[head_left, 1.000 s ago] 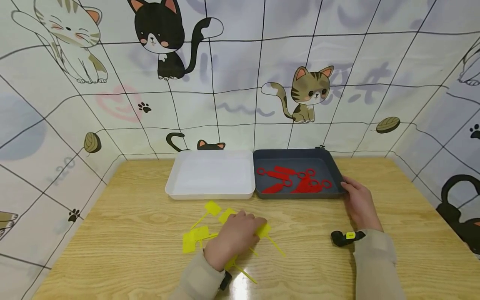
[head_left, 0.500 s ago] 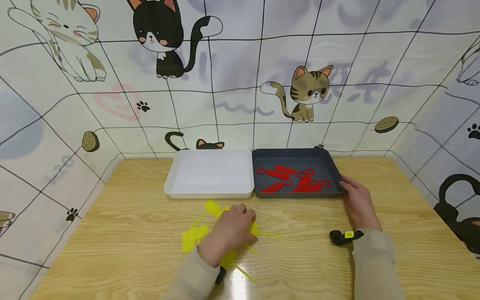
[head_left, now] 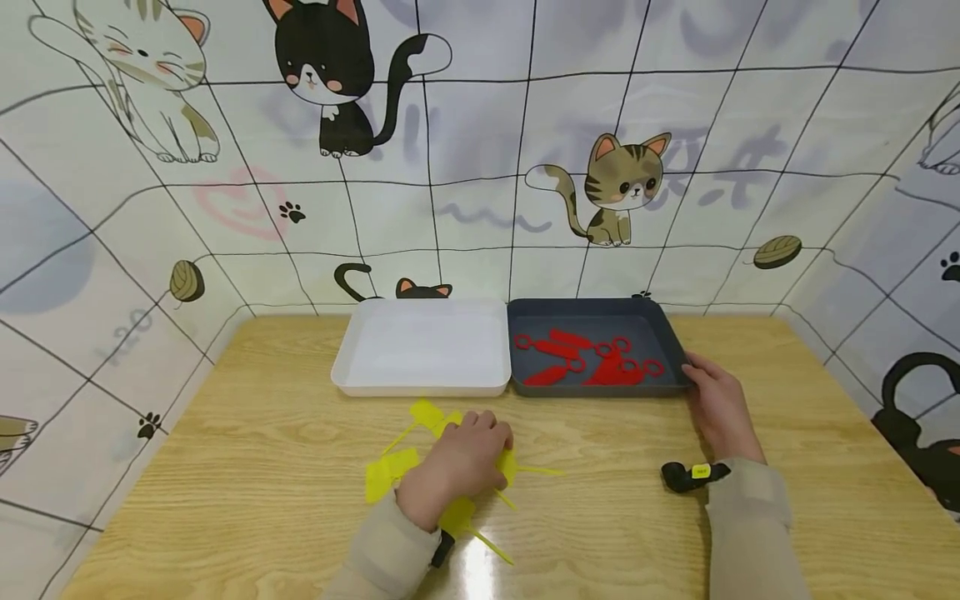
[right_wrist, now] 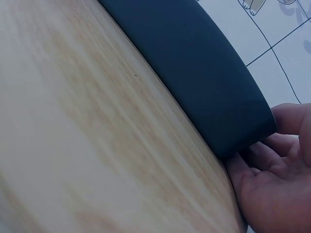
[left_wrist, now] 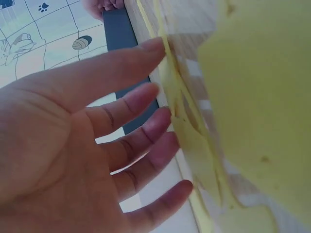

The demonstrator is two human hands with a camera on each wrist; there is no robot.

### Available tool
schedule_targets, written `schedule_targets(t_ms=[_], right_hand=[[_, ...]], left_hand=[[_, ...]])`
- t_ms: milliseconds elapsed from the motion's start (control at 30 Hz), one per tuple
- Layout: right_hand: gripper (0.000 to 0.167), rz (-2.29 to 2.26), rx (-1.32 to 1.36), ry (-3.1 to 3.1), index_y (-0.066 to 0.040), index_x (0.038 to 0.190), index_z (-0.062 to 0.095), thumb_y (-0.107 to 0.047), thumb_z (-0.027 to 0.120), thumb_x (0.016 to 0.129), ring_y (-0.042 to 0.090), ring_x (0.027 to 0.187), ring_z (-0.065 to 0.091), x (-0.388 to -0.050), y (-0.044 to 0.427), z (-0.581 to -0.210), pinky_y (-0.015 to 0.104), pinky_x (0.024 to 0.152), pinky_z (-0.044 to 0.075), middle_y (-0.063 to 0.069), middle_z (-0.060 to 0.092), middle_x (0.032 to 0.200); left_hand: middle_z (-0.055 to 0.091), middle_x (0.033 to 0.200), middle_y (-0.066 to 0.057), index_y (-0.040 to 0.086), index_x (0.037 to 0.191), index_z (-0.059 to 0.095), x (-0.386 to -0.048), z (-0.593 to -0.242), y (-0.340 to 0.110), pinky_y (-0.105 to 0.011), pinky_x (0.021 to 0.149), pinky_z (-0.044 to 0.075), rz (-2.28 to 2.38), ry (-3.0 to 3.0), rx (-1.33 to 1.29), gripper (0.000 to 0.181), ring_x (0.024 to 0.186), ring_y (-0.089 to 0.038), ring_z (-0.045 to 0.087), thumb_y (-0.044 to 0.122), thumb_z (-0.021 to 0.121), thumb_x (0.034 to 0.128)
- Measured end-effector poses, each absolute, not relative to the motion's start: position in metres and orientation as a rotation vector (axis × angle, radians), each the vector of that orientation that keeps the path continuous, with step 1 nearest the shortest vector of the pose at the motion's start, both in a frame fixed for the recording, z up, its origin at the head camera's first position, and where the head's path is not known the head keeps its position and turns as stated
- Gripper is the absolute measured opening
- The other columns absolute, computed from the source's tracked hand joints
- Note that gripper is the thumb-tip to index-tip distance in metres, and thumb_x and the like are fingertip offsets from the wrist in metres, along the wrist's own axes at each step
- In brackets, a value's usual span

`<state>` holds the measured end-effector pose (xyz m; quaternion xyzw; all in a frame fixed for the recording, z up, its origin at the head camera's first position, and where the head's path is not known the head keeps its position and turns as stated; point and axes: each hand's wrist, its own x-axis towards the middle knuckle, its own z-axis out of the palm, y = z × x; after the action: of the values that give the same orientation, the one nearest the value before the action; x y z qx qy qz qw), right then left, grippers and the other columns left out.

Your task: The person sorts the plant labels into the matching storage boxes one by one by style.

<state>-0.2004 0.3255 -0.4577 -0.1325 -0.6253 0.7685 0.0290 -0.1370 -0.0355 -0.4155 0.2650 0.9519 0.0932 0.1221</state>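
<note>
My left hand point(head_left: 459, 462) lies over a scatter of yellow flat tags with thin tails point(head_left: 381, 479), in front of the trays. In the left wrist view its fingers point(left_wrist: 141, 170) are spread and slightly bent. Their tips touch yellow tags point(left_wrist: 197, 150) on the table, and the thumb tip meets a thin tail. Part of the pile is hidden beneath the hand. At its front right corner, my right hand point(head_left: 722, 412) holds the dark grey tray point(head_left: 600, 390). The right wrist view shows the thumb at the rim and the fingers at the bottom of the corner point(right_wrist: 243, 126).
Inside the grey tray lie several red tags with ring ends point(head_left: 558, 348). A white tray point(head_left: 420, 346) with nothing in it touches the grey one's left side. Behind both trays, a cat-print backdrop point(head_left: 480, 167) rises from the wooden table point(head_left: 247, 467).
My left hand has shifted slightly left, and the tag by its fingers has swung so its tail points right instead of down to the right. The right hand and trays stay put.
</note>
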Motion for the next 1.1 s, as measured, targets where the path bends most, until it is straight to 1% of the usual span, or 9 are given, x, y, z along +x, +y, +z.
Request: schedule_targets(t_ms=[100,233,533,600,767,900,933,1000,1100], right_hand=[[0.057,2.38,-0.408,-1.923,-0.003,0.141,0.02,-0.021,0.047,0.093,0.016,0.133,0.012,-0.199,0.326,-0.458,0.025,0.105,0.017,0.008,0.008,0.148],[0.058,2.39,-0.405,-1.911,-0.003,0.141,0.02,-0.021,0.047,0.093,0.015,0.133,0.012,-0.198,0.326,-0.457,0.024,0.104,0.018,0.007,0.007,0.148],[0.057,2.433,-0.387,-1.868,-0.002,0.141,0.019,-0.018,0.046,0.093,0.017,0.133,0.012,-0.199,0.327,-0.457,0.025,0.104,0.018,0.008,0.006,0.148],[0.057,2.43,-0.385,-1.869,-0.002,0.141,0.019,-0.018,0.047,0.093,0.017,0.133,0.012,-0.2,0.327,-0.457,0.025,0.104,0.018,0.008,0.006,0.148],[0.058,2.425,-0.403,-1.86,-0.002,0.141,0.02,-0.018,0.048,0.092,0.016,0.133,0.013,-0.2,0.326,-0.457,0.026,0.104,0.018,0.008,0.008,0.148],[0.057,2.4,-0.411,-1.88,-0.002,0.14,0.021,-0.017,0.047,0.093,0.016,0.133,0.014,-0.201,0.325,-0.457,0.026,0.104,0.018,0.009,0.008,0.148],[0.056,2.394,-0.412,-1.885,-0.002,0.14,0.021,-0.018,0.047,0.093,0.016,0.133,0.014,-0.201,0.325,-0.457,0.026,0.104,0.018,0.009,0.008,0.148],[0.057,2.388,-0.409,-1.896,-0.002,0.14,0.021,-0.018,0.047,0.093,0.017,0.133,0.014,-0.201,0.324,-0.457,0.026,0.104,0.018,0.009,0.008,0.148],[0.057,2.382,-0.403,-1.904,-0.002,0.14,0.021,-0.019,0.047,0.093,0.017,0.133,0.015,-0.2,0.325,-0.457,0.026,0.104,0.019,0.01,0.009,0.148]], left_hand=[[0.044,0.095,0.002,0.019,0.105,0.055,-0.135,-0.415,-0.033,-0.038,0.077,0.036,0.266,2.782,0.746,0.04,0.094,-0.018,0.04,0.028,0.074,0.0718],[0.045,0.096,0.0,0.018,0.106,0.056,-0.135,-0.414,-0.033,-0.038,0.076,0.034,0.282,2.789,0.717,0.041,0.094,-0.019,0.04,0.028,0.075,0.0708],[0.042,0.093,0.001,0.021,0.098,0.055,-0.137,-0.413,-0.034,-0.038,0.074,0.033,0.32,2.79,0.721,0.035,0.091,-0.019,0.038,0.025,0.075,0.0696],[0.043,0.09,0.002,0.02,0.097,0.055,-0.138,-0.414,-0.035,-0.036,0.072,0.035,0.327,2.788,0.724,0.034,0.087,-0.017,0.04,0.025,0.074,0.0698],[0.053,0.086,0.006,0.017,0.102,0.056,-0.141,-0.415,-0.036,-0.025,0.066,0.041,0.398,2.732,0.766,0.026,0.072,-0.011,0.047,0.017,0.067,0.0781],[0.06,0.092,0.005,0.018,0.109,0.056,-0.143,-0.415,-0.038,-0.021,0.066,0.042,0.449,2.733,0.802,0.025,0.071,-0.008,0.049,0.01,0.058,0.0849],[0.06,0.089,0.005,0.018,0.111,0.055,-0.144,-0.415,-0.039,-0.021,0.063,0.042,0.467,2.739,0.803,0.027,0.068,-0.008,0.048,0.008,0.056,0.0862],[0.057,0.077,0.005,0.02,0.113,0.054,-0.145,-0.414,-0.042,-0.02,0.055,0.039,0.527,2.747,0.796,0.028,0.058,-0.008,0.043,0.008,0.053,0.0882],[0.042,0.06,0.005,0.02,0.11,0.053,-0.148,-0.41,-0.048,-0.019,0.044,0.031,0.647,2.746,0.778,0.024,0.046,-0.009,0.033,0.007,0.048,0.0907]])
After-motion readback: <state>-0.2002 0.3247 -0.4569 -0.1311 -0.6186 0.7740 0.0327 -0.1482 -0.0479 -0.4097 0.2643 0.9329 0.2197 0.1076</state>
